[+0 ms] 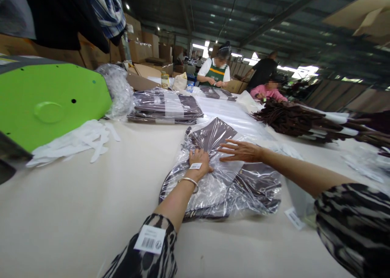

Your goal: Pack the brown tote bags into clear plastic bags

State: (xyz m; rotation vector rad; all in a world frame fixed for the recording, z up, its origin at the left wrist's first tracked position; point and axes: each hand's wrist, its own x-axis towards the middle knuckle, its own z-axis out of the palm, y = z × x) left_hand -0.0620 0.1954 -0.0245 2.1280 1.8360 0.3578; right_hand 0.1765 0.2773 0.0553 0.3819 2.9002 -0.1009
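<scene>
A clear plastic bag [213, 188] with folded dark brown goods [258, 176] in it lies in front of me, its film creased toward my hands. My left hand [199, 164] is on the middle of the bag, with fingers bent into the film and closed on it. A small white label sticks to the back of this hand, and a bangle circles the wrist. Just to the right, my right hand [240, 151] hovers over or lightly touches the bag, fingers spread. A barcode label [150, 239] is stuck on my left sleeve.
Bagged brown goods [166, 105] are stacked behind on the pale table [91, 213]. At left stand a green machine [55, 103] and white strips [76, 142]. A brown pile [292, 117] lies right. Another label [294, 218] rests near my right forearm. Several people are beyond.
</scene>
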